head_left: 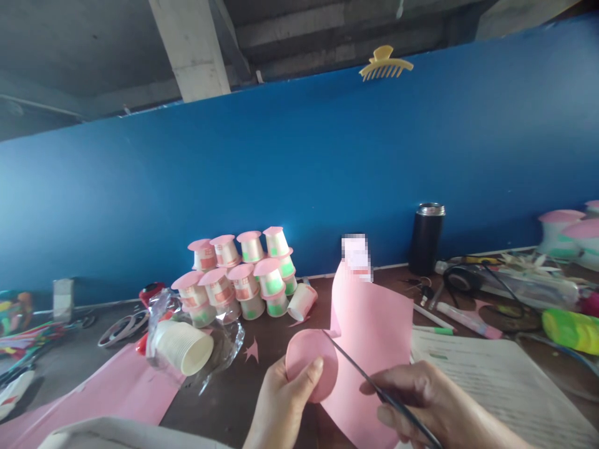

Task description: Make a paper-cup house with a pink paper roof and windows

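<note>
My left hand (291,391) pinches a round pink paper disc (304,354), thumb on its face. My right hand (423,396) is closed around a long, thin, dark tool (358,369) whose exact kind I cannot make out. Its narrow tip lies at the upper edge of the disc. Behind and to the right of the disc, a large pink paper sheet (374,330) curls upward. Whether the disc is joined to that sheet is not clear. A pink paper scrap (251,350) lies left of my left hand.
Pink-topped paper cups (233,284) stand stacked by the blue partition (299,168), one cup (302,302) tipped over. Nested white cups (183,347) lie in clear plastic at left. A black flask (427,240), printed sheets (496,374) and a green bottle (571,332) are at right.
</note>
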### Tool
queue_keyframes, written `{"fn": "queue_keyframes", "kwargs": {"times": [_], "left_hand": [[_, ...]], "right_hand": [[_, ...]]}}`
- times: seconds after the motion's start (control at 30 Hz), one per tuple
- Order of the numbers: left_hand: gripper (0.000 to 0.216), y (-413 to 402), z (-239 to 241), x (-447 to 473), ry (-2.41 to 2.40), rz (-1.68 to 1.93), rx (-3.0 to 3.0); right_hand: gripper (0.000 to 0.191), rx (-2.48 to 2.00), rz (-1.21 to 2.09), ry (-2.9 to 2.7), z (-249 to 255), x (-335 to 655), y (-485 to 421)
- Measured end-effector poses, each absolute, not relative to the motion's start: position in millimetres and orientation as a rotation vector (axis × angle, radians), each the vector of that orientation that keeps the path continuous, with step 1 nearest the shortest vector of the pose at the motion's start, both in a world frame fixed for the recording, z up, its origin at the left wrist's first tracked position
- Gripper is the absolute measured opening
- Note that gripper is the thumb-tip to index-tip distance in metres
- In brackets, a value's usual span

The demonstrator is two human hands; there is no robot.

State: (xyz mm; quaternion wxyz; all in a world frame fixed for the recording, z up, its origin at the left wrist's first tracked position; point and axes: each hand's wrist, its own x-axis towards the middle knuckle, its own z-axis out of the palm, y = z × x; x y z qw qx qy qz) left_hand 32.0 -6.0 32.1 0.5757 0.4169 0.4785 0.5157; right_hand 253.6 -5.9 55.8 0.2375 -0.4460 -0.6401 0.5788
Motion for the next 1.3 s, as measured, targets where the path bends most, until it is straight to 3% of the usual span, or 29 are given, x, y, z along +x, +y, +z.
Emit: {"fn": "queue_keyframes", "kwargs": {"times": [0.23, 0.43, 0.63, 1.0, 1.3], "left_hand": [[0.049, -7.8, 35.9, 32.0, 1.165, 1.143, 1.057], [0.049, -6.9, 35.3, 31.3, 1.140, 1.134, 1.065], [0.051, -7.4, 36.0, 31.4, 1.136, 1.126, 1.056], [0.048, -6.8, 29.1, 31.7, 1.112, 1.112, 1.042], [0.045, -6.2, 28.4, 30.6, 1.099, 1.113, 1.045]], "right_hand": [[0.040, -1.250, 1.559, -1.736, 57.3, 252.9, -6.7], [0.028, -1.226, 1.526, -1.785, 52.8, 256.6, -4.4], [0.035, -1.246, 1.502, -1.795, 54.3, 255.3, -5.0], [0.022, -1.217, 1.539, -1.767, 46.9, 257.1, -4.1], [0.028, -1.216, 1.507, -1.801, 52.2, 257.3, -4.6]]}}
